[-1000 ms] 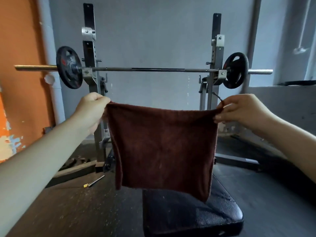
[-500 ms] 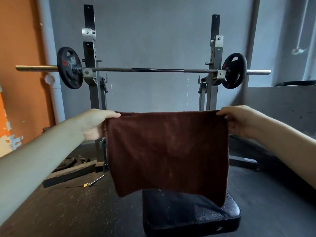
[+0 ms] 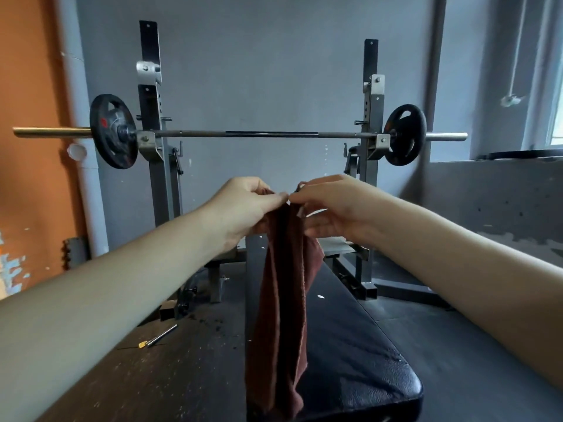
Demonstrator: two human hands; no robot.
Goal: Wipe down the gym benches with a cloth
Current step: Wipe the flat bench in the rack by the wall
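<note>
Cloth first; where is it?
Centre of the frame, dark red, gathered in long folds; it hangs from both hands down over the black padded bench; whether it touches the pad I cannot tell.
And the hands?
Left hand and right hand each pinch its top edge, fingertips meeting.
The room?
Dark, speckled floor; grey wall behind; orange wall at the left edge.
Counts?
One bench; one barbell resting across two uprights; two plates, left plate and right plate; one yellow-handled tool on the floor, lower left.
</note>
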